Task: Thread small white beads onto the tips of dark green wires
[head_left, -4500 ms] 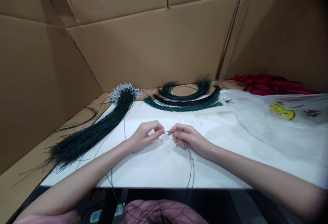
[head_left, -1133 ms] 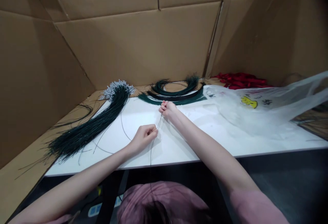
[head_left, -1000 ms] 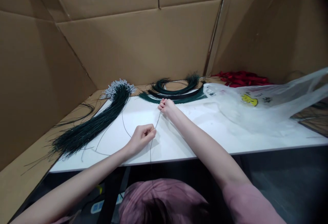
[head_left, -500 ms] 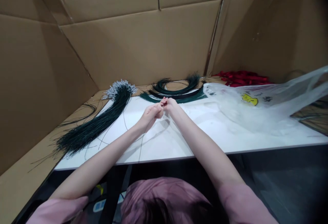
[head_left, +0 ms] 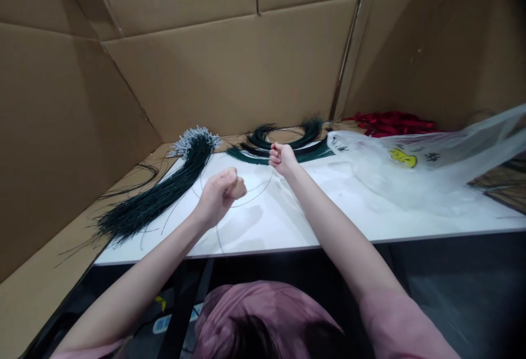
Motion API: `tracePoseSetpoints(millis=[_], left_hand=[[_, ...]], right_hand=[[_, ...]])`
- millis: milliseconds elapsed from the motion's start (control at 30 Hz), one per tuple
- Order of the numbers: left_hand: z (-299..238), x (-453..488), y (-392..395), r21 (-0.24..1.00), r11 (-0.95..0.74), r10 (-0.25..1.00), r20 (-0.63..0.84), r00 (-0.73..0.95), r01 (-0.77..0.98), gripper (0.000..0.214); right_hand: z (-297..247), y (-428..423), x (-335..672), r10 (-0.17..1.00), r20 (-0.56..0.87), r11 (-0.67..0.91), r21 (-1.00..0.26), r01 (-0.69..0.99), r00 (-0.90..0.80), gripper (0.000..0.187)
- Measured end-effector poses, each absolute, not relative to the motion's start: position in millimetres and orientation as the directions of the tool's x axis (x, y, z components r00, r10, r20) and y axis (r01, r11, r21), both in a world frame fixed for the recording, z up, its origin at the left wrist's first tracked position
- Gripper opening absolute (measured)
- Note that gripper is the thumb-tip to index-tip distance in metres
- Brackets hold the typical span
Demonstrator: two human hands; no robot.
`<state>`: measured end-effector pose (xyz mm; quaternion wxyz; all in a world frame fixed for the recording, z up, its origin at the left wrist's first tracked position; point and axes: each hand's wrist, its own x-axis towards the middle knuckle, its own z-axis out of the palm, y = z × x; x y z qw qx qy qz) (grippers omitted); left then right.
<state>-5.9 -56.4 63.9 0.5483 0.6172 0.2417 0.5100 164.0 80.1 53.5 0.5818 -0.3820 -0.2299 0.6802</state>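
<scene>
Over the white board [head_left: 349,222], my left hand [head_left: 219,194] is closed in a fist. A little farther forward and to its right is my right hand [head_left: 282,159], with its fingers pinched together. A thin dark cord [head_left: 266,185] hangs in a slack curve between the two hands. Another thin strand drops below my left fist toward the board's front edge. Left of the hands lies a thick bundle of dark green cords [head_left: 164,200] with whitish tips [head_left: 195,141] at its far end. What exactly sits inside each fist is hidden.
Behind my right hand lie curved bundles of dark green cord [head_left: 304,135]. A translucent plastic bag [head_left: 419,183] with a yellow print covers the board's right side. Red material [head_left: 390,123] is piled at the back right. Cardboard walls [head_left: 230,68] enclose the back and left.
My hands, together before, have moved apart. The left came back toward me and to the left, the right went slightly forward and right. The cord now spans the gap between them.
</scene>
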Motion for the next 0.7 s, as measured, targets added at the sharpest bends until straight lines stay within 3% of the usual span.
tracePoseSetpoints(millis=[167, 333, 400, 500, 700], left_hand=[[87.5, -20.1, -45.7, 0.872, -0.375, 0.843, 0.462, 0.275, -0.316, 0.037], [94.4, -15.2, -19.4, 0.749, -0.662, 0.727, 0.638, 0.253, 0.014, 0.035], [94.8, -7.6, -6.4, 0.695, -0.711, 0.694, 0.669, 0.265, 0.107, 0.035], [97.2, 5.1, 7.9, 0.633, -0.74, 0.671, 0.67, 0.319, 0.227, 0.033], [102.2, 9.2, 19.5, 0.585, -0.748, 0.663, 0.668, 0.337, 0.313, 0.032]], right_hand=[[61.4, 59.1, 182.9, 0.984, -0.13, -0.173, -0.832, -0.526, -0.119, 0.036], [49.7, 14.9, 167.0, 0.955, -0.011, -0.133, -0.909, -0.394, -0.297, 0.028], [46.3, -4.5, 157.7, 0.918, 0.047, -0.104, -0.93, -0.352, -0.394, 0.019], [48.6, -25.4, 149.6, 0.853, 0.155, -0.036, -0.935, -0.352, -0.498, 0.025], [54.2, -30.4, 156.5, 0.857, 0.273, 0.091, -0.915, -0.393, -0.438, 0.029]])
